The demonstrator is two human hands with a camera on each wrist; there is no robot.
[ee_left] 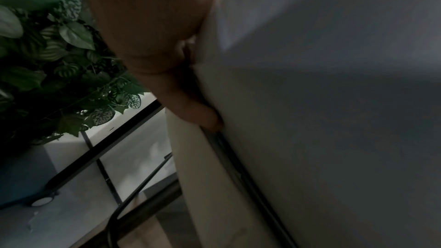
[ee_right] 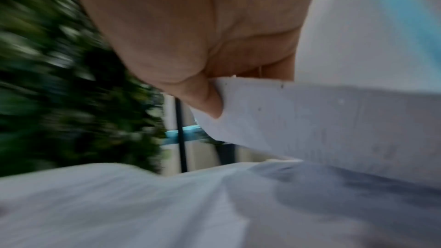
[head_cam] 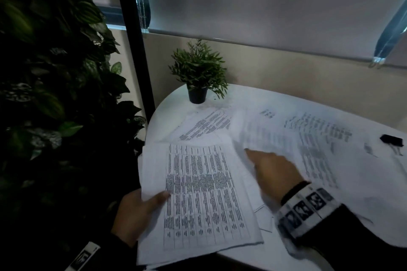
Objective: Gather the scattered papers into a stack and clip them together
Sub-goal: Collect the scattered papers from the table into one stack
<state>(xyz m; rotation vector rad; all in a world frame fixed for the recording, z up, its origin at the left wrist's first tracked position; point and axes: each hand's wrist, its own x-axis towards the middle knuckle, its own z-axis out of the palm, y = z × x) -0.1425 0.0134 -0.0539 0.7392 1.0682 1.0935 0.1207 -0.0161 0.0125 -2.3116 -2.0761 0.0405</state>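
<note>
1. Head view: two hands are at work over a round white table [head_cam: 275,99]. The left hand [head_cam: 136,215] grips a gathered stack of papers [head_cam: 198,200] at its left edge, thumb on top; the top sheet is a printed table, its text too small and blurred to read. The right hand [head_cam: 273,167] pinches the corner of one loose sheet [head_cam: 264,136] lying on the table. At least three more printed sheets lie spread across the tabletop, overlapping. One black binder clip [head_cam: 391,140] sits near the right edge, apart from the stack. One small potted plant [head_cam: 198,72] stands at the far side. Each wrist carries one patterned band.
2. Left wrist view: the fingers [ee_left: 198,112] are curled under the stack's edge [ee_left: 310,120], holding it. A wall of leaves [ee_left: 47,54] hangs to the left.
3. Right wrist view: thumb [ee_right: 203,101] and fingers pinch one white sheet [ee_right: 310,120]; everything is motion-blurred, no writing legible.
</note>
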